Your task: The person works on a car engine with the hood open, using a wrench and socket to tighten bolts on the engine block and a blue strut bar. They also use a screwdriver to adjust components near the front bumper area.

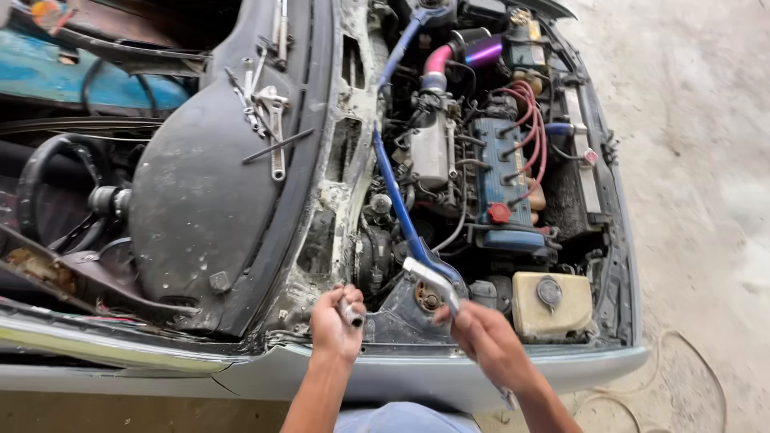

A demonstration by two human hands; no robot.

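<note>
The long silver metal ratchet wrench [433, 282] is in my right hand [488, 341], and its head lies over the round strut mount [427, 297] at the near corner of the open engine bay. My right fingers are closed tight around the handle of this wrench, near its lower part; the far end of the handle comes out under my wrist. The blue metal strut bar [393, 192] ends at the same strut mount, just under the wrench head, and runs away from me across the bay.

My left hand [335, 325] is to the left, near the right one but not touching it. It is closed around a small silver metal socket piece [351, 313], which stands out a little above the fingers. This hand is over the grey front edge of the car body [361, 377].

In the bay I see the blue engine cover [497, 172] with a red round cap [499, 213] and red ignition cables [533, 128]. A cream plastic tank [552, 303] sits just right of the strut mount. On the dark grey panel [200, 208] at the left lie some silver spanners [269, 120], well apart from my hands.
</note>
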